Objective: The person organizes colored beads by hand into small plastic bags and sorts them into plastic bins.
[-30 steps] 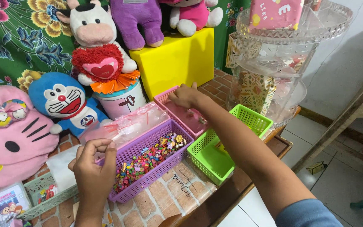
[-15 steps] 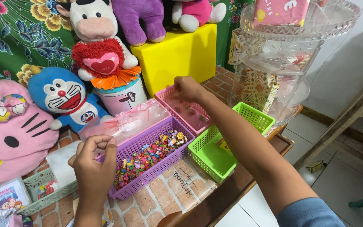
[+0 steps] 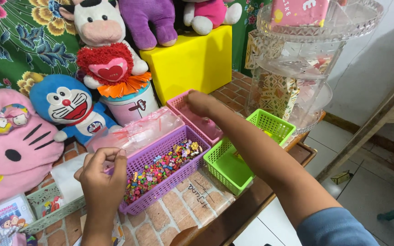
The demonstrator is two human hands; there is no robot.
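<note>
1. Compared with half a second ago, the right hand (image 3: pixel 201 103) has stayed over the pink basket (image 3: pixel 196 119), and the left hand (image 3: pixel 102 169) has stayed at the near corner of the purple basket (image 3: pixel 160 166); only the view has shifted a little.
2. Nearest to the camera, the left hand is clenched loosely, with the fingers curled in toward the thumb. It touches the rim of the purple basket. I cannot tell if it pinches something small.
3. The purple basket stands on a table surface with a brick pattern (image 3: pixel 178 205). It is filled with many small colourful beads (image 3: pixel 160 166).
4. Just beside it on the right stands a green basket (image 3: pixel 247 150), under the right forearm.
5. Behind the purple basket lie clear plastic bags (image 3: pixel 137 132), touching its far rim.
6. The right hand is reaching into the pink basket, fingers bent downward. The fingertips are hidden, so I cannot tell if they hold anything.
7. On the left side sit a pink cat plush (image 3: pixel 10 150) and a blue cat plush (image 3: pixel 69 107).
8. Farther back, a cow plush (image 3: pixel 101 36) holding a red heart sits on a small round tub (image 3: pixel 131 105), next to a yellow box (image 3: pixel 192 61).
9. At the far right stands a clear tiered stand (image 3: pixel 297 59).
</note>
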